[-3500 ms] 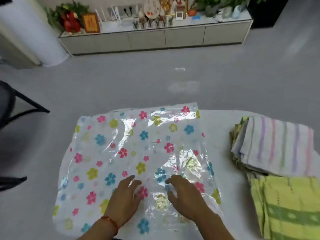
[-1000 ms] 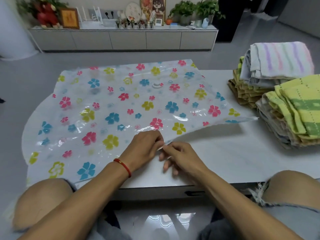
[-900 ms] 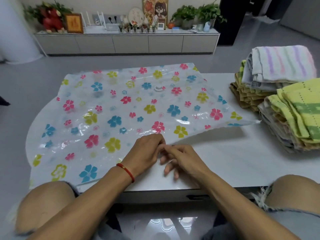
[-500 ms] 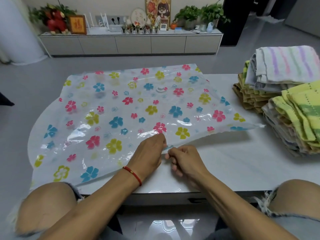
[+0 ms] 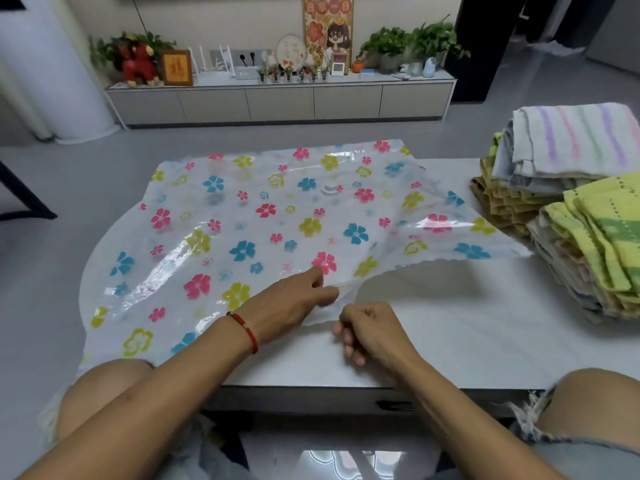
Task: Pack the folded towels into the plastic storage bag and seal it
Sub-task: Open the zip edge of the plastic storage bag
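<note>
Head view: the bag, clear plastic printed with pink, blue and yellow flowers, lay spread across the left and middle of the worktop, its left part hanging past the left edge. A white valve sat on its top face toward the far edge. The bag's near edge was lifted on the right, casting a shadow on the worktop. The left hand, with a red cord at the wrist, lay on the bag near the near edge, its fingers pressed together and pinching the bag's top layer at the mouth. The right hand sat just beside it, fingers curled and pinching the lower layer of the mouth against the worktop. 2 stacks of folded towels stood at the right edge, well apart from the hands: a striped white one topped the far stack, yellow-green ones the near stack. A cabinet stood along the far wall.
</note>
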